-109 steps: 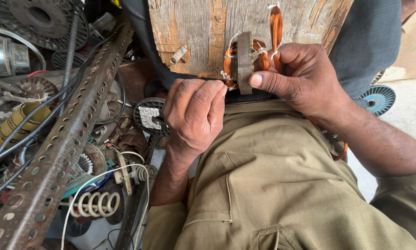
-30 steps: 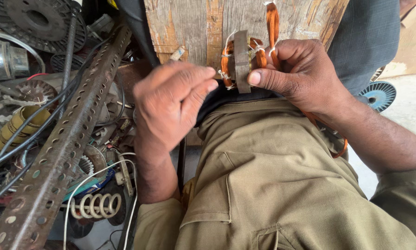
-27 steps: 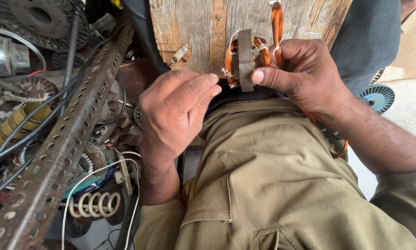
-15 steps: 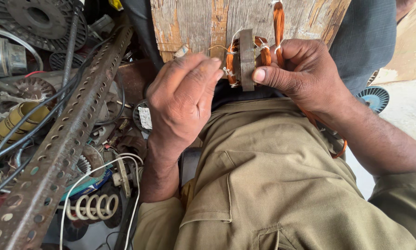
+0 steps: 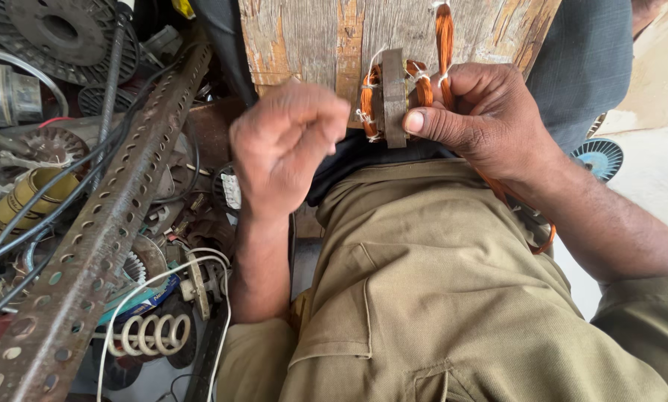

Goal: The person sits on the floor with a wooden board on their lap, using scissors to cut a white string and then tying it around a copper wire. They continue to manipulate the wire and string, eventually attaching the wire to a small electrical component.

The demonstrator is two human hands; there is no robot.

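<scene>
My right hand (image 5: 490, 119) grips a copper wire coil (image 5: 423, 85) wound around a small grey metal core piece (image 5: 394, 97), pressed against a worn wooden board (image 5: 304, 33). Its thumb lies along the core. White string ties parts of the coil. My left hand (image 5: 285, 145) is just left of the coil, fingers curled and pinched together, apparently on a thin string that I cannot make out clearly. A loop of copper wire (image 5: 444, 33) runs up over the board. Both hands are above my lap in olive trousers (image 5: 438, 298).
A long perforated metal angle bar (image 5: 99, 223) slants across the left. Around it lie cables, gears, a white coil spring (image 5: 151, 335), yellow wound coils (image 5: 14, 205) and other scrap parts. A small blue fan rotor (image 5: 598, 156) lies on the floor at right.
My left hand moved down and left, away from the coil, then rose back toward it; now its fingers are curled and pinched. The right hand kept its grip.
</scene>
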